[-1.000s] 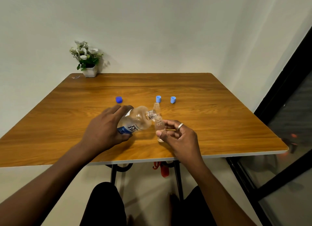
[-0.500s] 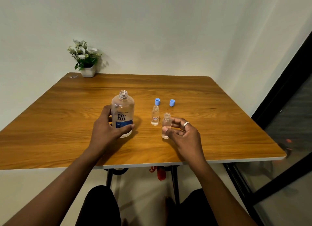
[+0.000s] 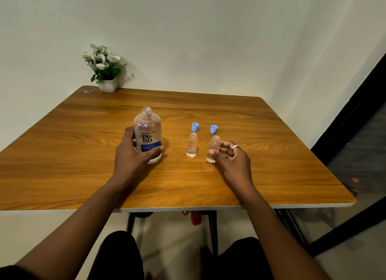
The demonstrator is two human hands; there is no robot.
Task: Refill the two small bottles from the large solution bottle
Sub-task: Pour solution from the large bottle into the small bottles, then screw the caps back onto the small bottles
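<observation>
Currently the table (image 3: 282, 164) carries the large solution bottle (image 3: 147, 131) upright, uncapped, left hand (image 3: 133, 156) wrapped round its lower body — fill level unreadable. Right of it stand the labelled small bottle (image 3: 192, 147), clear liquid low inside, and the plain small bottle (image 3: 213, 147), right hand (image 3: 231, 160) thumb against it, grip undeterminable. Two blue caps (image 3: 195, 126) (image 3: 213, 129) lie just behind — bare wood toward the near and right edges.

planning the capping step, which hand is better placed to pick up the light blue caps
Right. The right hand sits loose beside the unlabelled small bottle, just in front of the blue caps, holding nothing. The left hand grips the large bottle, farther from them.
</observation>
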